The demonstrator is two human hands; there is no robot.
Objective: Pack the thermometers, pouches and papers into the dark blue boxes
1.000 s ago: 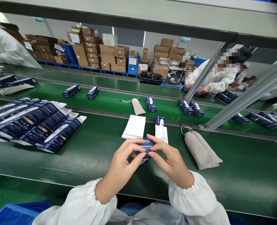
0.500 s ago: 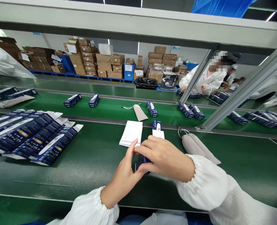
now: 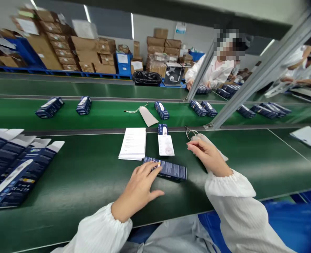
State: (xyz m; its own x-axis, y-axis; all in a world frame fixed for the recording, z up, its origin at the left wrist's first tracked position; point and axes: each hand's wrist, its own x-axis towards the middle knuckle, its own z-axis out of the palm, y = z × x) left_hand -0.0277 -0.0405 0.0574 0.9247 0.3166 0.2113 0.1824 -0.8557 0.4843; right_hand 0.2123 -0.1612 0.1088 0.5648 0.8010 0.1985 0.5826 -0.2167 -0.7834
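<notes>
A dark blue carton lies flat on the green table in front of me. My left hand rests on its near left end with fingers stretched out flat, holding nothing. My right hand is to the right of the carton, fingers curled onto a grey drawstring pouch that it mostly covers. Beyond the carton lie a white leaflet stack, a white card and a small blue box.
Flat unfolded blue cartons are piled at the left. The belt behind carries blue boxes, a grey pouch and more boxes. A slanted metal strut rises at the right. A person in white works across the belt.
Both hands held the blue carton upright before. It now lies flat on the table under my left fingers, and my right hand has moved right onto the grey pouch. The view has swung right.
</notes>
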